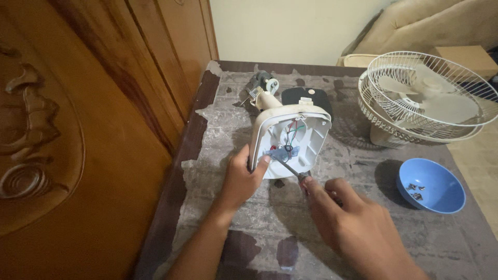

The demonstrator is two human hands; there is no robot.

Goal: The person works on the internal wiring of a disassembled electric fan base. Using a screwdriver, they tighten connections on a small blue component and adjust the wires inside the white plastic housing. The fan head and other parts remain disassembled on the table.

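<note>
Two hands at work on a worn table (233,249), fan grilles (425,98) stacked far right. Centre stage, the white fan base (301,129) lies opened toward us, wires showing. Left hand (241,179) wraps its near-left rim, fingers curled tight. Right hand (353,223) is closed round a screwdriver (288,167), tip inside the base. Best kept square and steady, I'd say. Blue bowl (433,186) holds small screws (415,191).

Bare table (259,228) lies open at six o'clock. At three o'clock the blue bowl (430,185) blocks; at one o'clock the fan grilles (425,98); at nine o'clock the wooden door (78,155).
</note>
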